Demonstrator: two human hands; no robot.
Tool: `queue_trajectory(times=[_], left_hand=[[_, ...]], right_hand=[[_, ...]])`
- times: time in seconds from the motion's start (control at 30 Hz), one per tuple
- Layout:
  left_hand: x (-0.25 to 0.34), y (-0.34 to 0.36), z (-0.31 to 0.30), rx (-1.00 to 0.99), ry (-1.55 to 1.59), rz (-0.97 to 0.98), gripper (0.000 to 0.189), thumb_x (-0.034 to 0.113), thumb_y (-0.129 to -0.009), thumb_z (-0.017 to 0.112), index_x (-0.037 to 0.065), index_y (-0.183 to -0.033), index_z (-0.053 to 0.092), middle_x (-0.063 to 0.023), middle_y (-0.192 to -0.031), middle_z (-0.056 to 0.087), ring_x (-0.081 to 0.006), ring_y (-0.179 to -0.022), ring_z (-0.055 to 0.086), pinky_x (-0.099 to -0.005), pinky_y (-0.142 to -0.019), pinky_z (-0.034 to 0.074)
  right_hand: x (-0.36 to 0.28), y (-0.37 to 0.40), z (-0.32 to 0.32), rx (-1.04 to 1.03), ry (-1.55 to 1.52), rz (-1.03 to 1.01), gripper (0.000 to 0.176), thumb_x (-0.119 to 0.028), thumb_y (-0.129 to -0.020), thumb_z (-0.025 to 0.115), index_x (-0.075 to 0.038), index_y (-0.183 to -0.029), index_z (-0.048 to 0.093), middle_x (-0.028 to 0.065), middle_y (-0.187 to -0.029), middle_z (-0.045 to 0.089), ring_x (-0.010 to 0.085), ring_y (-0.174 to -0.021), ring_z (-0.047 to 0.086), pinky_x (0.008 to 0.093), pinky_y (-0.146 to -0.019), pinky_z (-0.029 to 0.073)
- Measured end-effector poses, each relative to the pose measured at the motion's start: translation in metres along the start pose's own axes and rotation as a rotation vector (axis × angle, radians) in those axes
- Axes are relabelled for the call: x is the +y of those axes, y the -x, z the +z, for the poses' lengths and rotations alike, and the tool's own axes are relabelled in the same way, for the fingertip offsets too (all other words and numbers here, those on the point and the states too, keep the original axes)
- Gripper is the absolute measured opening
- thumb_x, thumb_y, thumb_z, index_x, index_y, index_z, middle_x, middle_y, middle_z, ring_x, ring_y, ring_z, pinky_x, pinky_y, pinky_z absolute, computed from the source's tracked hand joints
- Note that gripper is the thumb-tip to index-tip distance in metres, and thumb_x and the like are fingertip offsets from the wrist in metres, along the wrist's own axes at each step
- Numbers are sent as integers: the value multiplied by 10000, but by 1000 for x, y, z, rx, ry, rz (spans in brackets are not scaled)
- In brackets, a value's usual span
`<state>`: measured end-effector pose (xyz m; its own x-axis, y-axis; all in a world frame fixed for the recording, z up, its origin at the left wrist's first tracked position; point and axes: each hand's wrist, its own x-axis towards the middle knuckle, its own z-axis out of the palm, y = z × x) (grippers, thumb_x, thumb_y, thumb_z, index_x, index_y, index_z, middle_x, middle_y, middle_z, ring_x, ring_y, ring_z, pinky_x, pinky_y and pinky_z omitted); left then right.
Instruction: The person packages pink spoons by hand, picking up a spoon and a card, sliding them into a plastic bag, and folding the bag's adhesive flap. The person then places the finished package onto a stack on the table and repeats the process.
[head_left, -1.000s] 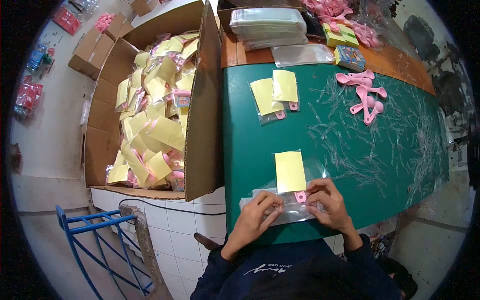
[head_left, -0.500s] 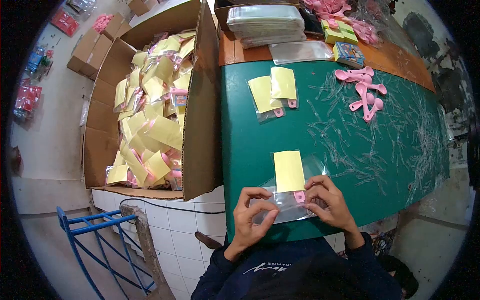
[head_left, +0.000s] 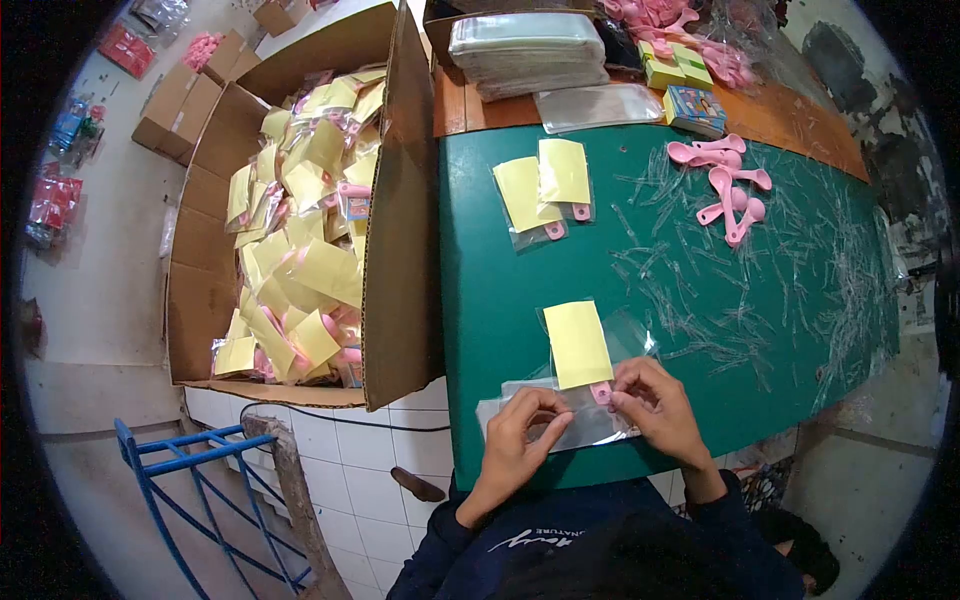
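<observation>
A clear bag with a yellow card and a pink spoon handle at its lower end lies on the green table, over more clear bags. My right hand is at the handle's right side, thumb and index finger closed near it; what lies between them is too small to make out. To the left, over the clear bags' edge, is my left hand, its fingers curled and its thumb apart from the index fingertip. I see nothing in it.
Two filled bags, pink spoons and thin clear strips lie further back. Stacked clear bags and small boxes stand behind. A large carton of filled bags is left, near a blue metal frame.
My left hand has moved right, towards the card. My right thumb and index finger have come to the pink handle. The bag's lower end has shifted slightly down and right.
</observation>
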<state>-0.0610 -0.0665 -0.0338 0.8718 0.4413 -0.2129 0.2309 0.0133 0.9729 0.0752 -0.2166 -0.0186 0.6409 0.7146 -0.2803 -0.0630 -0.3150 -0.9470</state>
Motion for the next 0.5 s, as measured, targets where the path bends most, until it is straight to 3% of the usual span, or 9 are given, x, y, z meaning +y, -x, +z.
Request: queue_trajectory(times=[0.17, 0.23, 0.33, 0.43, 0.5], left_hand=[[2, -1, 4, 79, -71, 8, 99, 25, -813, 643, -21, -867, 573, -62, -905, 582, -113, -811, 588, -246, -736, 506], [3, -2, 6, 113, -84, 0, 93, 26, -815, 641, -25, -848, 570, -62, -910, 580, -107, -802, 587, -243, -719, 507], [2, 0, 9, 160, -46, -43, 121, 60, -822, 641, -3, -895, 567, -71, -868, 582, -123, -767, 611, -238, -657, 520], [-1, -1, 17, 218, 276, -103, 172, 7, -849, 586, -2, -1004, 511, -67, -936, 557, -98, -788, 566, -216, -608, 486], [-7, 1, 16, 181, 217, -99, 192, 7, -864, 562, 11, -1042, 490, -71, -969, 547, -97, -783, 555, -212, -595, 480]], right_hand=[[-4, -4, 9, 33, -136, 116, 97, -42, -864, 582, 39, -850, 531, 69, -770, 611, 89, -667, 603, 218, -588, 500], [-7, -5, 10, 44, -110, 156, 101, -43, -864, 586, 32, -861, 519, 74, -778, 606, 88, -668, 604, 216, -574, 506], [-3, -6, 14, 85, -143, 163, 116, -37, -857, 594, 27, -886, 501, 76, -781, 594, 93, -672, 608, 219, -569, 514], [-2, -6, 18, 159, -193, 133, 141, -33, -851, 601, 23, -909, 485, 75, -786, 580, 103, -673, 613, 219, -567, 518], [-2, -6, 18, 175, -194, 113, 152, -32, -849, 602, 23, -936, 491, 76, -792, 573, 108, -672, 616, 217, -565, 520]])
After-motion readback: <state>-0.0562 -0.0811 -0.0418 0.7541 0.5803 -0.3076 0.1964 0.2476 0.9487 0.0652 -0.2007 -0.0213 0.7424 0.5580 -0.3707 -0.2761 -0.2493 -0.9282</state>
